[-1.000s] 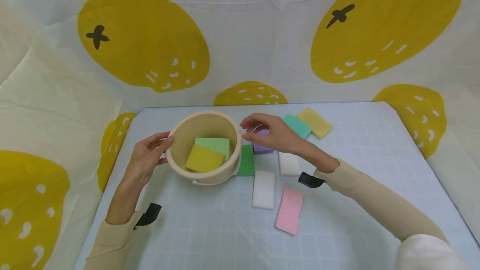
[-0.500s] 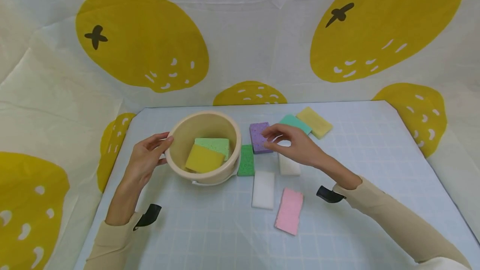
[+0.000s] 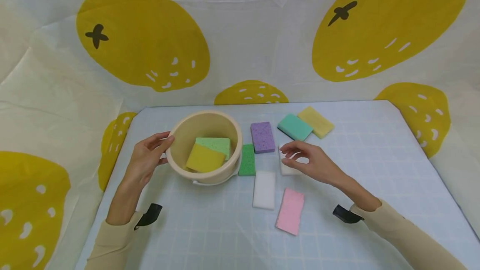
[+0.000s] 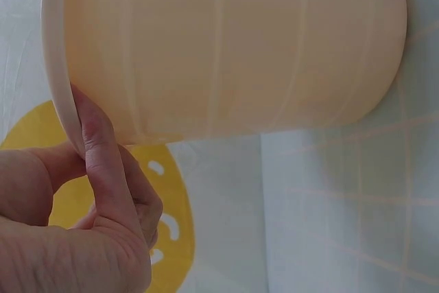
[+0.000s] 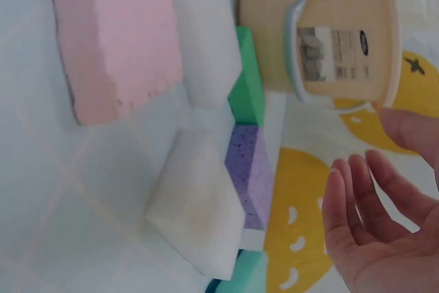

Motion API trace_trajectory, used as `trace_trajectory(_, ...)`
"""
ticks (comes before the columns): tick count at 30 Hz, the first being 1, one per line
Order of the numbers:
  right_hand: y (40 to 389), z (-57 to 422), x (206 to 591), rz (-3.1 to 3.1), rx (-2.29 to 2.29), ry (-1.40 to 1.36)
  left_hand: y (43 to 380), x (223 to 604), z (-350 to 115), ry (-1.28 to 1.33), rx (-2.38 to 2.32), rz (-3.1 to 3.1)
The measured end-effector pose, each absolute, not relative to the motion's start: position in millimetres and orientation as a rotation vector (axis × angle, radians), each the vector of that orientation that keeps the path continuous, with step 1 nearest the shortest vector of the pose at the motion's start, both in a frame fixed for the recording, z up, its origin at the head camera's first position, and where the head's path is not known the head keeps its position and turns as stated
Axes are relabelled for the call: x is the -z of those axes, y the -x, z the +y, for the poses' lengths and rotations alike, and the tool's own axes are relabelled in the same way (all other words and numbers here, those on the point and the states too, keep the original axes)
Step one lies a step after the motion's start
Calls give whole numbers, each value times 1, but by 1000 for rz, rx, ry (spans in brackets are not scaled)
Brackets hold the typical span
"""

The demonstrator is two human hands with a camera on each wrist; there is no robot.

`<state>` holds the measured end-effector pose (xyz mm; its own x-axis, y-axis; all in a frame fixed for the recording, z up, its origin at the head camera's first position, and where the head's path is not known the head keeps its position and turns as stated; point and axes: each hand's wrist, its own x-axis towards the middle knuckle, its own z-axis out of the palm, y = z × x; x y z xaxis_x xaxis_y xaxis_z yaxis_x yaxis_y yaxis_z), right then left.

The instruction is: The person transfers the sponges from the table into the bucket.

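Observation:
My left hand (image 3: 148, 155) pinches the left rim of a cream plastic bucket (image 4: 226, 46), thumb on one side of the wall and fingers on the other. Inside the bucket (image 3: 210, 120) lie a yellow sponge (image 3: 204, 159) and a light green sponge (image 3: 221, 145). With fingers loosely bent and nothing between them, my right hand (image 3: 315, 161) hovers over a white sponge (image 5: 195, 204), partly covering it in the head view. Left of that hand are a purple sponge (image 3: 263, 137) and a dark green sponge (image 3: 247, 160), the latter close beside the bucket.
A second white sponge (image 3: 264, 190) and a pink sponge (image 3: 290, 211) lie toward the front. Farther back, a teal sponge (image 3: 294, 126) sits against a pale yellow sponge (image 3: 316, 122). The bucket's white handle (image 3: 217, 182) hangs down in front. A patterned cloth (image 3: 262, 32) rises behind the table.
My right hand has drawn back from the bucket's right rim, moving right and toward me, uncovering the purple sponge. My left hand and the bucket stay put.

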<state>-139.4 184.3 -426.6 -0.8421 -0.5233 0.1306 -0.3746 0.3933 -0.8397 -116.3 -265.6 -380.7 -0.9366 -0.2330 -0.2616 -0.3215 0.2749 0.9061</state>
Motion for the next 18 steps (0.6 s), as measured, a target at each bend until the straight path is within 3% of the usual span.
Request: trace_trajectory(18,107,211,478,2383,1379,831,116,381,-264,561,-1765,2444)
